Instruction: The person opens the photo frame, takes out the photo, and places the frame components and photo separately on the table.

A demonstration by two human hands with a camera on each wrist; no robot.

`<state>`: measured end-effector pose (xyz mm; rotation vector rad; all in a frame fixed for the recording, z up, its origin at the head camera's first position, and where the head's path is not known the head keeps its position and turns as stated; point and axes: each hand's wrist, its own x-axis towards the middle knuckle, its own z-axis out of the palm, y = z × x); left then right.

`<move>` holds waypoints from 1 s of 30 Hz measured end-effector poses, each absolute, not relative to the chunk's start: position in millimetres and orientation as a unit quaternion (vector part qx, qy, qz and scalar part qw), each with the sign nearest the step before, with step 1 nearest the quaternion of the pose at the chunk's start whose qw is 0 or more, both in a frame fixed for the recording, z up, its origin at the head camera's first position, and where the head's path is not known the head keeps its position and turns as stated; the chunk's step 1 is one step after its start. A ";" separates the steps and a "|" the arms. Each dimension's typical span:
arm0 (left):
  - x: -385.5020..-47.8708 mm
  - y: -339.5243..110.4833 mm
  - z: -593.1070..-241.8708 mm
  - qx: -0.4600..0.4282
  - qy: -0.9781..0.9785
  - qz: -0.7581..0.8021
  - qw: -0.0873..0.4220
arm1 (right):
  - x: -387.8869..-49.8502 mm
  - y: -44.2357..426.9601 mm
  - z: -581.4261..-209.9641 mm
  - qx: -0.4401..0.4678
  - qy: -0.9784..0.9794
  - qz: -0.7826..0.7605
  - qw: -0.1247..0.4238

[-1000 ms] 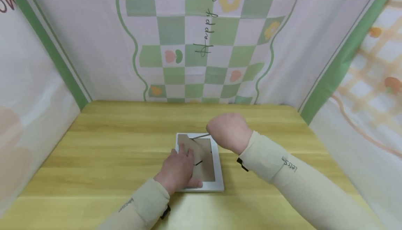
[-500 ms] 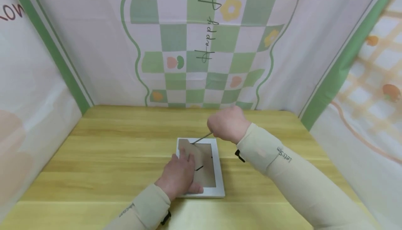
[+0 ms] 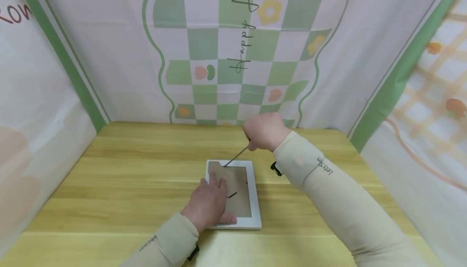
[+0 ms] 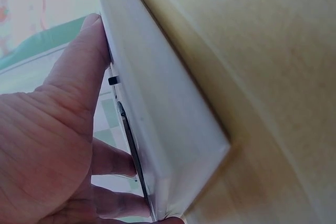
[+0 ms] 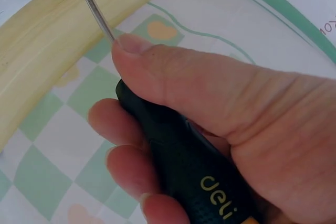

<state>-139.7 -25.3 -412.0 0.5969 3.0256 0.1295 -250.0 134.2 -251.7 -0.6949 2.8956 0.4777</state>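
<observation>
A white-rimmed picture frame (image 3: 256,214) lies on the table, its brown backing board (image 3: 241,207) facing up. My left hand (image 3: 207,202) rests flat on its left part with fingers spread. The left wrist view shows the thumb (image 4: 84,56) along the top of the frame's pale side (image 4: 152,93), beside a small black tab (image 4: 114,80). My right hand (image 3: 266,131) grips a screwdriver by its black handle (image 5: 178,150), thumb against the metal shaft (image 5: 94,6). The shaft slants down to the top edge of the backing; whether the tip is under the edge cannot be told.
The wooden table (image 3: 127,186) surrounds the frame. A checked green-and-white cloth (image 3: 233,72) hangs behind the table's far edge, with printed cloths (image 3: 40,97) on both sides. A tan flap (image 3: 215,167) lies on the backing, partly under the left hand.
My right hand has risen, tilting the screwdriver's shaft more steeply while its tip stays near the frame's top edge. The left hand stays on the frame. The head view has shifted slightly.
</observation>
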 end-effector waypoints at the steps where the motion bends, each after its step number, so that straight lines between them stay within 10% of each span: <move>1: -139.6 -25.4 -411.8 0.194 0.980 0.041 0.029 | -251.4 133.8 -251.3 -0.229 0.959 0.155 0.064; 30: -139.0 -25.5 -411.4 0.185 0.981 0.051 0.020 | -284.2 134.8 -247.0 -0.227 0.966 0.100 0.067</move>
